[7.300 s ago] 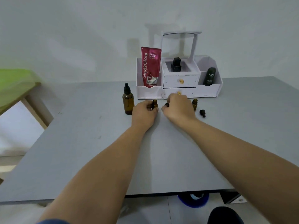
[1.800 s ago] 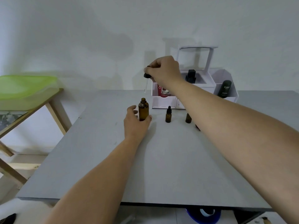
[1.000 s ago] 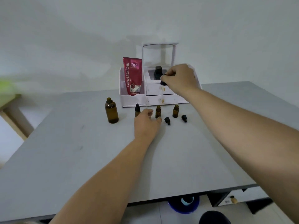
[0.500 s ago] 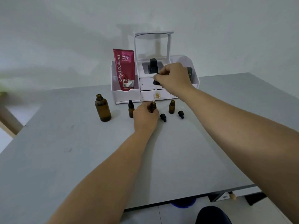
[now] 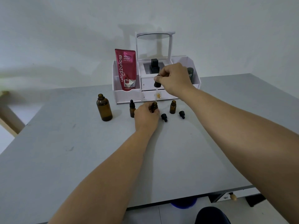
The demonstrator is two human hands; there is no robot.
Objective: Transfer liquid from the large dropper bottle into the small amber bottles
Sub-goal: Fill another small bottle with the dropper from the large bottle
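Pale wall behind, a grey table (image 5: 80, 159) out front, and a white organiser (image 5: 126, 96) parked at the far edge. The left hand (image 5: 145, 116) curls round the middle vial (image 5: 154, 106), pinning it upright on the table. The right hand (image 5: 175, 78) hovers above, thumb and fingers pinching the dropper (image 5: 157, 84) by its black bulb, with the glass stem pointing down just over the vial's mouth.

This looks like the tricky bit. That mouth is narrow, and a tip slightly off-centre would likely put drops on the left fingers or the table. Too hard a squeeze could flood a vial this small. The left vial (image 5: 132, 109) stands just beside the left hand, so a nudge from the knuckles might tip it. The big bottle (image 5: 104, 108) stands open and well apart to the left, and a careless return swing could knock it.

Now the gear. The big bottle is amber glass, round-shouldered, upright and uncapped; its level is too dark to read. The vials match it in colour. The left one wears a black dropper top, and the right vial (image 5: 172, 107) is open. The dropper has a black bulb and a clear stem. Whether it holds liquid cannot be told, as a gold drawer knob sits right behind it. Two black caps (image 5: 164, 117) lie loose near the right vial and could roll.
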